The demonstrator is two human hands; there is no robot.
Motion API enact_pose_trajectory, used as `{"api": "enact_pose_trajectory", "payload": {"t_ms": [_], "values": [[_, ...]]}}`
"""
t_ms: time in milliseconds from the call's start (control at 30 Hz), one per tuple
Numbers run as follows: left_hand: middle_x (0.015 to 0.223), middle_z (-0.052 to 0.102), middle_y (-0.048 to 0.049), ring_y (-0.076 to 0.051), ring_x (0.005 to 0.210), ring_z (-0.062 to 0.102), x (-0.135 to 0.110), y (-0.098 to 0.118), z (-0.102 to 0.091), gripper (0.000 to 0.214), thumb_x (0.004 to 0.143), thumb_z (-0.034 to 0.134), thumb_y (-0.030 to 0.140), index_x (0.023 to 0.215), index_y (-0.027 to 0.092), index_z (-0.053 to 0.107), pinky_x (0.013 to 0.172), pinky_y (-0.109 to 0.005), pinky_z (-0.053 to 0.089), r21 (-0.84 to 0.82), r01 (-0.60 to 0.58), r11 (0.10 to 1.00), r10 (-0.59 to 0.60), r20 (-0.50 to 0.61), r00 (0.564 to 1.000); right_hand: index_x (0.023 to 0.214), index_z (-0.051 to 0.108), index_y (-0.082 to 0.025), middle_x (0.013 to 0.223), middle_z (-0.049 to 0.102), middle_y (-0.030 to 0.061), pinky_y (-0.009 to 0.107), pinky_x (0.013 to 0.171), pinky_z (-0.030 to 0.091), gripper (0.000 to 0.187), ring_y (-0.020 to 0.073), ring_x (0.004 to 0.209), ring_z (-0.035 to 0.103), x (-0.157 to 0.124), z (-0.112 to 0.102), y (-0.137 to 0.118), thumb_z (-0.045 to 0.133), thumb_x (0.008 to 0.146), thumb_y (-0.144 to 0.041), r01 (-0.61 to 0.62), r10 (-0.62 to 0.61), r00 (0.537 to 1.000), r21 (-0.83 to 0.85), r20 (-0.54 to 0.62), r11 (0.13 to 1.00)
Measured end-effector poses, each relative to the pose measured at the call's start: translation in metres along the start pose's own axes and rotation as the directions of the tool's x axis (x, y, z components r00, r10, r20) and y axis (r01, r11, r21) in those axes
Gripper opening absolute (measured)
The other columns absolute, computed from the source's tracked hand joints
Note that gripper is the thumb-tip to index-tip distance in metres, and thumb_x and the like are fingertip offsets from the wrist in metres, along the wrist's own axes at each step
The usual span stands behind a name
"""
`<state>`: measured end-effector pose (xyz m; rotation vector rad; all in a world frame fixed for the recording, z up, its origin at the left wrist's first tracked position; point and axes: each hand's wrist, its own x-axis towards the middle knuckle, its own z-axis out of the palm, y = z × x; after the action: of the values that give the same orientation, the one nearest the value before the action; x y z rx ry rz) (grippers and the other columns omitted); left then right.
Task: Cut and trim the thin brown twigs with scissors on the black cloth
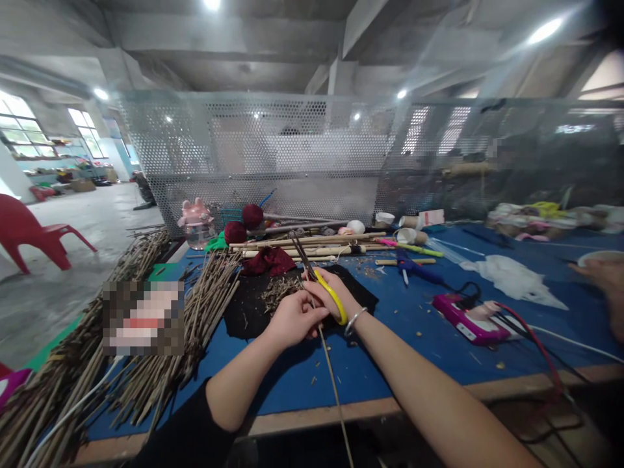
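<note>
My left hand [295, 316] is closed around a thin twig [334, 383] that runs down past the table's front edge. Close beside it, my right hand [336, 289] grips a pair of scissors with yellow handles [331, 296], its dark blades pointing away from me. The two hands meet over a black cloth [246, 318], and my fingers partly hide the twig there. A small heap of cut twig bits [280, 294] lies on the cloth just beyond my left hand.
Bundles of long twigs [205, 312] fill the left side. A blue glue gun [414, 268] and a purple power strip [470, 318] with cables lie right, near a plastic bag [511, 279]. Another person's hand [604, 279] shows at far right. Sticks and yarn balls [252, 216] line the back.
</note>
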<state>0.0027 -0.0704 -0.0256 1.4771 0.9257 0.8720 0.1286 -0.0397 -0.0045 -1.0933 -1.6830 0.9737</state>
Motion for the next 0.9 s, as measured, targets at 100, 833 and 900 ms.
{"api": "enact_pose_trajectory", "payload": {"t_ms": [100, 833, 900], "values": [[0.054, 0.057, 0.0019, -0.007, 0.040, 0.050, 0.000, 0.000, 0.000, 0.032, 0.070, 0.062, 0.044, 0.074, 0.015, 0.048, 0.038, -0.016, 0.038, -0.059, 0.016, 0.998, -0.014, 0.035, 0.999, 0.089, 0.054, -0.017, 0.057, 0.046, -0.0062, 0.022, 0.047, 0.034, 0.023, 0.0081, 0.046, 0.039, -0.001, 0.000, -0.002, 0.054, 0.069, -0.030, -0.016, 0.016, 1.000, 0.001, 0.002, 1.000], [0.054, 0.057, 0.0016, -0.008, 0.045, 0.056, 0.000, 0.015, -0.013, 0.042, 0.064, 0.065, 0.051, 0.076, 0.013, 0.054, 0.041, -0.016, 0.041, -0.282, -0.001, 0.959, -0.045, -0.157, 0.987, 0.111, 0.041, -0.016, 0.081, 0.053, 0.0010, 0.026, 0.063, 0.043, 0.055, 0.0124, 0.065, 0.050, -0.004, 0.003, 0.007, 0.050, 0.077, -0.059, 0.093, -0.077, 0.984, -0.095, 0.163, 0.991], [0.056, 0.057, 0.0011, -0.009, 0.045, 0.057, -0.002, 0.016, -0.014, 0.043, 0.063, 0.065, 0.053, 0.076, 0.013, 0.054, 0.039, -0.016, 0.040, -0.276, -0.008, 0.961, -0.035, -0.151, 0.988, 0.110, 0.041, -0.017, 0.082, 0.053, 0.0012, 0.027, 0.064, 0.044, 0.056, 0.0125, 0.065, 0.050, -0.005, 0.003, 0.006, 0.051, 0.076, -0.060, 0.095, -0.084, 0.982, -0.057, 0.172, 0.994]]}}
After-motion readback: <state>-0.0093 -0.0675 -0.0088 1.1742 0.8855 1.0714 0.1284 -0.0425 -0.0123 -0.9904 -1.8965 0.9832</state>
